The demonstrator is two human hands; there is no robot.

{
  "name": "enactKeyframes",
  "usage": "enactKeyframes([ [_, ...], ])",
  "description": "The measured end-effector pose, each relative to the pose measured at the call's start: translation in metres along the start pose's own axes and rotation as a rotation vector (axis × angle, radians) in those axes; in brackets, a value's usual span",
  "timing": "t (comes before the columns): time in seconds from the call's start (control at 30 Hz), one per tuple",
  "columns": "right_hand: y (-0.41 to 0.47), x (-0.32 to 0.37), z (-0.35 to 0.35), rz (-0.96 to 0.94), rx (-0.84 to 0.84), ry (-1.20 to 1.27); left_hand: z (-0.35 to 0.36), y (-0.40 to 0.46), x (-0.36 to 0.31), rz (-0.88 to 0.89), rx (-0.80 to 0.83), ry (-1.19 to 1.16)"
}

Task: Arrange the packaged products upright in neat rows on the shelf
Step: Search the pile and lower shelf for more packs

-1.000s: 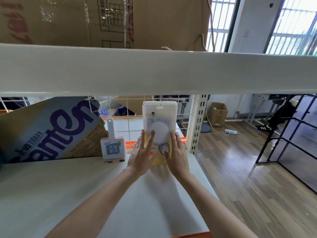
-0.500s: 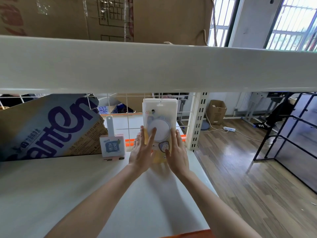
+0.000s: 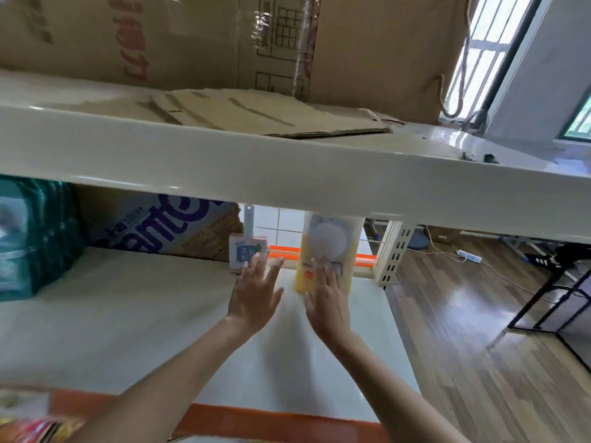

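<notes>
A tall yellow and white packaged product [image 3: 326, 247] stands upright at the back right of the white shelf [image 3: 144, 314]; the shelf board above hides its top. My right hand [image 3: 327, 295] reaches to it with straight fingers touching its lower front. My left hand [image 3: 256, 289] is open with spread fingers, to the left of the package and apart from it. A small pink and white packaged product [image 3: 244, 249] with a handle stands upright just behind my left fingertips.
A cardboard box with purple lettering [image 3: 166, 228] lies at the back of the shelf, a teal wrapped pack [image 3: 28, 238] at far left. The upper shelf [image 3: 287, 174] carries big cartons. A perforated upright post [image 3: 395, 251] stands at the right; wooden floor lies beyond.
The view has risen and blurred, so the upper shelf now hides the package's top. My left hand has come off the yellow package and moved left; my right hand stays at its front.
</notes>
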State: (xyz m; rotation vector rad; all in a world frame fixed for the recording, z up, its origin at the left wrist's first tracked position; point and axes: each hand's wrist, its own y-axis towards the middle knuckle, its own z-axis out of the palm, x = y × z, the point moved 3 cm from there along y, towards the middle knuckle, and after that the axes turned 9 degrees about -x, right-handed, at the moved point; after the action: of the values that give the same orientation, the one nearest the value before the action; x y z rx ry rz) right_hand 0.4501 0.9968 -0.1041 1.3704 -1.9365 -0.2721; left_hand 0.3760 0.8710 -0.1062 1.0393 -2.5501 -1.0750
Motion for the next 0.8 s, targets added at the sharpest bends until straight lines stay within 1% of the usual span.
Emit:
enactKeyframes([
  [0.07, -0.002, 0.023, 0.008, -0.040, 0.037, 0.000, -0.018, -0.013, 0.017, -0.041, -0.010, 0.072],
  [0.13, -0.007, 0.046, 0.020, -0.093, 0.068, 0.000, -0.037, -0.032, 0.037, -0.104, -0.006, 0.094],
  [0.3, -0.041, 0.119, 0.047, -0.227, 0.212, 0.043, -0.082, -0.090, 0.096, -0.206, 0.055, 0.181],
  [0.47, -0.071, 0.188, 0.075, -0.255, 0.278, 0.071, -0.129, -0.146, 0.153, -0.260, 0.079, 0.256],
  [0.53, -0.086, 0.221, 0.087, -0.276, 0.316, 0.086, -0.152, -0.171, 0.179, -0.297, 0.090, 0.285],
  [0.7, -0.119, 0.314, 0.119, -0.330, 0.386, 0.137, -0.218, -0.223, 0.249, -0.376, 0.051, 0.325],
  [0.8, -0.136, 0.372, 0.140, -0.408, 0.436, 0.126, -0.258, -0.260, 0.292, -0.404, 0.039, 0.384],
])
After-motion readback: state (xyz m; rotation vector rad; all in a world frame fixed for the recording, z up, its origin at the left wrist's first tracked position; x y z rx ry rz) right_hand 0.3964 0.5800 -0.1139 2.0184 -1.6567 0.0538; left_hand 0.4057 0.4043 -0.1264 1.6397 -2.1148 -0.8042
